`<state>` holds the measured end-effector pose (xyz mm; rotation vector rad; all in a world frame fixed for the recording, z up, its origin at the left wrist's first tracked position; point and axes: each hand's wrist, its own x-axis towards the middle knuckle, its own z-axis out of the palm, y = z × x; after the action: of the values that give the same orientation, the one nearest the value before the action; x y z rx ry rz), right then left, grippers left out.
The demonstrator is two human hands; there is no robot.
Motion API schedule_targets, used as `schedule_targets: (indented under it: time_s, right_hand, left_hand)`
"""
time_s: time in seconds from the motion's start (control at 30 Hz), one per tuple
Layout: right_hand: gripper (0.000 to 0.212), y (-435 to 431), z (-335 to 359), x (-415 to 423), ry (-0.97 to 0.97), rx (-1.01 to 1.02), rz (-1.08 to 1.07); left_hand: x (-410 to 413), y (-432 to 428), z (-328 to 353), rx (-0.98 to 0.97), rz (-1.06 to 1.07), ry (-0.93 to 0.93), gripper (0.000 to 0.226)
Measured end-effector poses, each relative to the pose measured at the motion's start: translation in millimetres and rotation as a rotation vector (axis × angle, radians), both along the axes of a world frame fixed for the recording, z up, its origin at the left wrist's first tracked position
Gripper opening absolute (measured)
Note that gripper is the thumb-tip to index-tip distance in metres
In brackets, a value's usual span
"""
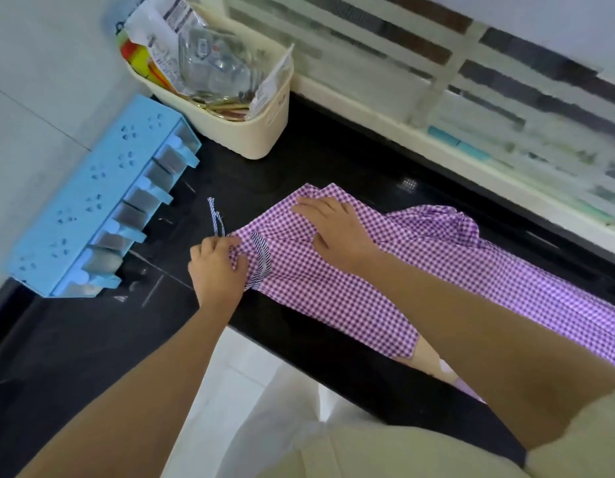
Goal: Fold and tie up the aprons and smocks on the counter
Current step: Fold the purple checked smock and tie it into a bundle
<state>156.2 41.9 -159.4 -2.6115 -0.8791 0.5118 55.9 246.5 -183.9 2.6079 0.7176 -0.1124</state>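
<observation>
Head view: one apron (350, 291), purple check, lies on the black counter (92, 339) from centre out to 3 o'clock. Its near edge hangs a bit over the counter's front.

Right hand (337, 232) is flat on it, fingers straight and spread, pressing down. My read: it pins the fold so the cloth doesn't slide on the glossy top.

Left hand (218, 267) is at the apron's 9 o'clock corner, fingers curled, pinching the bunched edge right where the striped tie (261, 260) crosses. Looks like it's gathering the corner to get at the tie.

The far end at 2 o'clock is rumpled, not flattened. Fold begun, tying not yet done, I'd say.

Counts:
- Aprons: 1 in view; no smock I can make out.
- Hands: 2.
- Tie: one strip on the cloth, plus a loose end (214, 215) on the counter at the left hand's 12 o'clock. Same tie or a second, can't tell.
- Basket (264, 132): 1, cream, full of packets (168, 25), at 11 o'clock.
- Blue rack (92, 208): 1, at 9 o'clock, clear of the apron.
</observation>
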Motion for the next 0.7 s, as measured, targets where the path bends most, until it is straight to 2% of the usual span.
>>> schedule_targets:
  time_s: [0.13, 0.3, 0.4, 0.5, 0.57, 0.63, 0.7]
  right_hand:
    - [0.049, 45.9, 0.4, 20.6, 0.060, -0.087, 0.188]
    - [0.044, 76.3, -0.8, 32.3, 0.067, -0.311, 0.256]
    - [0.029, 77.8, -0.7, 40.7, 0.043, -0.403, 0.349]
    - [0.004, 80.4, 1.7, 45.8, 0.224, -0.176, 0.332]
    - [0.006, 94.3, 4.5, 43.8, 0.304, -0.019, 0.362]
    - [0.004, 110.6, 4.7, 39.9, 0.278, 0.095, 0.355]
    - [0.004, 122.2, 2.2, 37.9, 0.218, 0.120, 0.308]
  left_hand:
    - [-2.7, 16.9, -6.1, 0.011, -0.076, -0.008, 0.037]
    - [-3.3, 24.0, -7.7, 0.071, -0.140, 0.004, 0.049]
    - [-1.9, 28.2, -10.4, 0.087, -0.139, 0.041, 0.052]
    - [-5.3, 33.8, -13.9, 0.119, -0.174, 0.061, 0.054]
    - [-8.6, 36.3, -16.9, 0.153, -0.182, 0.072, 0.052]
    - [-8.7, 35.4, -18.9, 0.136, -0.164, 0.077, 0.043]
    - [-8.7, 36.5, -22.1, 0.109, -0.168, 0.069, 0.042]
